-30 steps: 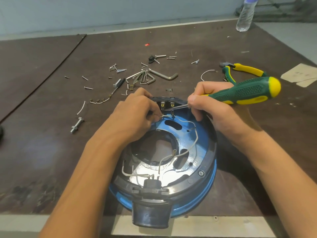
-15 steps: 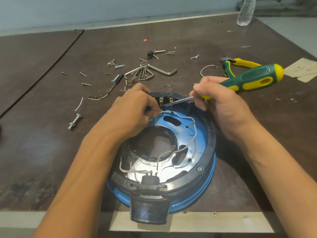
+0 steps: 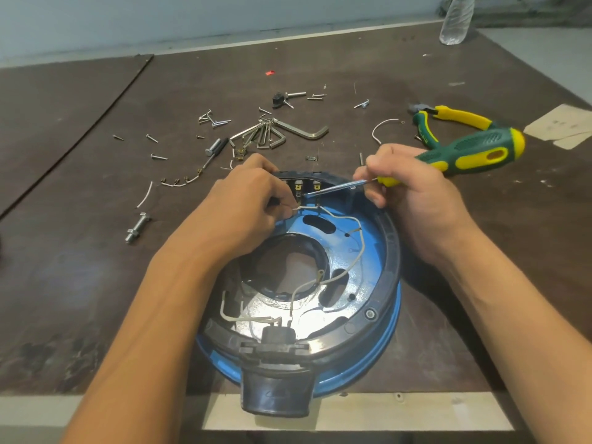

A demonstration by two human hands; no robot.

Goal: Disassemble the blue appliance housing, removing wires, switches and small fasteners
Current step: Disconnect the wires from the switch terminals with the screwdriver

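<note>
The round blue appliance housing point(image 3: 374, 251) with a black rim lies open side up at the table's near edge. White wires point(image 3: 352, 224) loop across its inside. My left hand point(image 3: 246, 203) pinches one white wire end close to the switch terminals point(image 3: 301, 187) at the housing's far rim. My right hand point(image 3: 407, 193) grips a green and yellow screwdriver point(image 3: 474, 152); its metal tip lies against those terminals. A black plug socket point(image 3: 277, 336) sits at the near rim.
Loose screws point(image 3: 214, 121), hex keys point(image 3: 288, 131), a bolt point(image 3: 137, 227) and cut wire bits lie on the brown table beyond the housing. Green and yellow pliers point(image 3: 448, 118) rest at the right. A plastic bottle point(image 3: 455, 19) stands far right.
The view has tipped slightly, so everything sits higher in frame. The screwdriver tip has slid a little left along the terminals. My left hand keeps its pinch on the wire.
</note>
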